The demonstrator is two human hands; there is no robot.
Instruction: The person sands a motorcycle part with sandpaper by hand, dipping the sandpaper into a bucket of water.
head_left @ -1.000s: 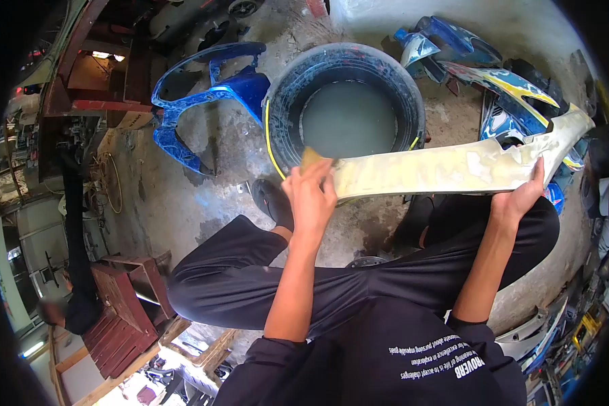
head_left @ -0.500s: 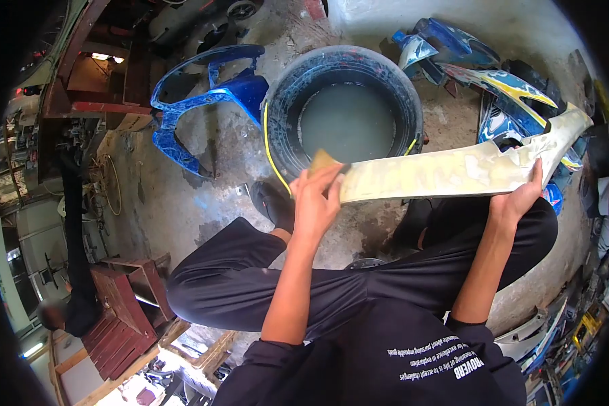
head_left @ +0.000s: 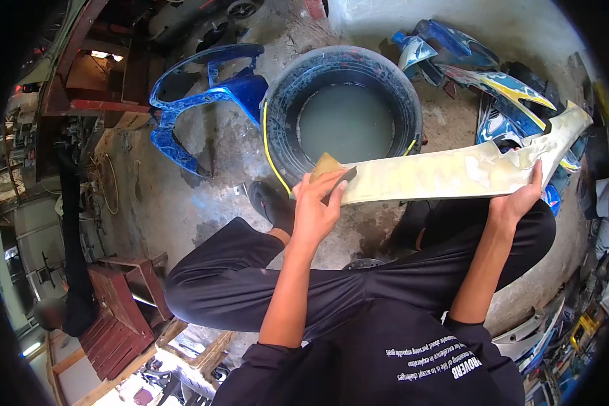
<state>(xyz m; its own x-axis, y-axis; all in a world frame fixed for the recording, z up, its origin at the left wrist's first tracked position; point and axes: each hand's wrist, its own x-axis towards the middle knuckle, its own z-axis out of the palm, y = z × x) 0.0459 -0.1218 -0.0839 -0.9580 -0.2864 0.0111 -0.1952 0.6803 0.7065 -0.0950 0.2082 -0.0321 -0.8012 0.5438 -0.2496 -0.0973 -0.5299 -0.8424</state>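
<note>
Layout of the work area: a tub [head_left: 277,108], with liquid [head_left: 348,125] in it, stands on the floor [head_left: 213,193] at far centre. A panel [head_left: 433,172] extends rightward from before the tub; a sheet [head_left: 327,164] and the left hand [head_left: 314,206] lie at its left end, the right hand [head_left: 517,197] at its near edge, rightward. Left of the tub lies a frame [head_left: 233,93]; far right, loose fairings [head_left: 494,81]; near left, a bench [head_left: 118,321].

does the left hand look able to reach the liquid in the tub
Probably yes: the left hand appears close to the near rim of the tub, and nothing covers the liquid, though that hand holds a yellowish sheet.
</note>
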